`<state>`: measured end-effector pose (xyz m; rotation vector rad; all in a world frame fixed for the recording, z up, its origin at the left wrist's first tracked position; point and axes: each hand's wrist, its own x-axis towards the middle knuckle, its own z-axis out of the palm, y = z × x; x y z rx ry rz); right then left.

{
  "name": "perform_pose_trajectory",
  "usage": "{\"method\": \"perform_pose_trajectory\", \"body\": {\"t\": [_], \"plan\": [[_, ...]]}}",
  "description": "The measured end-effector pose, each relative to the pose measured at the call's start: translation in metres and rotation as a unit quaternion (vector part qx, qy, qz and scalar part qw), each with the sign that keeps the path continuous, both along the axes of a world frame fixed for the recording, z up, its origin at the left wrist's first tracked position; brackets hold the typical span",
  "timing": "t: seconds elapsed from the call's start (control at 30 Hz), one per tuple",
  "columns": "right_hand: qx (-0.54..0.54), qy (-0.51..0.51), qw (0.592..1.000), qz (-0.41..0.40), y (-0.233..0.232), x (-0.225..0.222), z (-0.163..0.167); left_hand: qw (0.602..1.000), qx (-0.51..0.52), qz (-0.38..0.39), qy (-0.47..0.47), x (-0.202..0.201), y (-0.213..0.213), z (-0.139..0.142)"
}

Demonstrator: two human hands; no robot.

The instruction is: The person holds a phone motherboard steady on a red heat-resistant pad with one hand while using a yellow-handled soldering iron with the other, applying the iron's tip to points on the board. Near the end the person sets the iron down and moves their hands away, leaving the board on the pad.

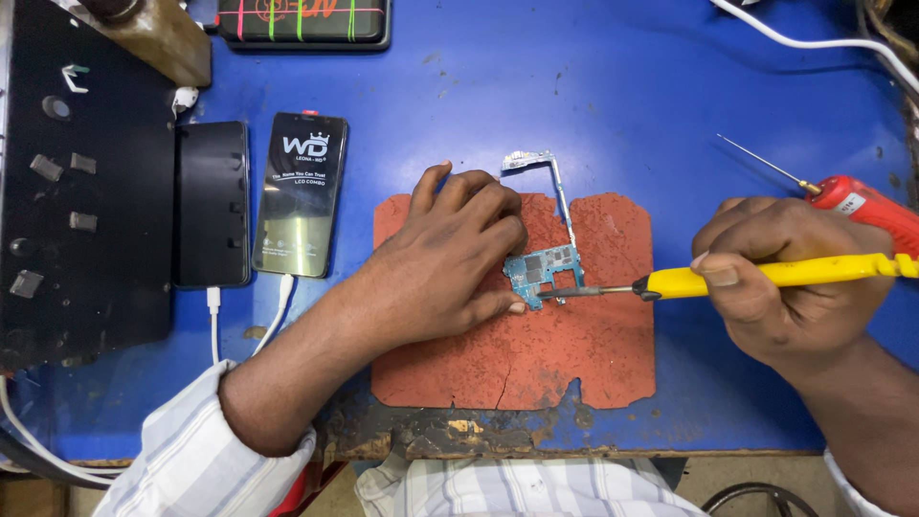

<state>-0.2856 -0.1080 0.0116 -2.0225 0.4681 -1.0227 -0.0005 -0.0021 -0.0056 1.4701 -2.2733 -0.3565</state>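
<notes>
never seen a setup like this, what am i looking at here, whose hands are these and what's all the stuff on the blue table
This is one picture from a camera worn on a person's head, looking down at their own two bare hands over a blue worktable. The left hand presses a small blue-green circuit board with a thin metal frame onto a worn red-brown rubber mat. The right hand grips a yellow-handled soldering iron, its metal tip touching the board. A red-handled pointed tool lies behind that hand. To the left lie two phones with white cables, one dark, one with its screen lit, beside a black panel.
</notes>
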Motion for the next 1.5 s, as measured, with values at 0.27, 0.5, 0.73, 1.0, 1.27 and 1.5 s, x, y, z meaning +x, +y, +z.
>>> {"method": "perform_pose_trajectory", "body": {"t": [0.27, 0.5, 0.73, 1.0, 1.27, 1.5], "plan": [[0.016, 0.001, 1.000, 0.000, 0.0005, -0.0009, -0.0001, 1.000, -0.001, 0.000, 0.001, 0.0002, 0.0005, -0.0003], [0.016, 0.010, 1.000, 0.005, 0.0009, -0.0013, 0.0011, 1.000, 0.006, 0.002, 0.003, -0.0001, 0.0004, 0.0001], [0.014, -0.003, 1.000, 0.001, 0.0017, -0.0021, -0.0012, 1.000, 0.005, 0.002, 0.000, -0.0007, 0.0003, 0.0003], [0.013, 0.005, 1.000, -0.004, 0.0010, -0.0012, 0.0005, 1.000, 0.005, 0.001, 0.001, -0.0001, 0.0008, -0.0003], [0.010, 0.001, 1.000, -0.003, 0.0007, -0.0010, -0.0004, 1.000, 0.002, 0.002, 0.003, 0.0001, 0.0007, -0.0014], [0.001, 0.007, 1.000, -0.001, -0.0004, -0.0018, -0.0008, 1.000, 0.004, 0.003, 0.001, -0.0004, 0.0002, -0.0014]]}}
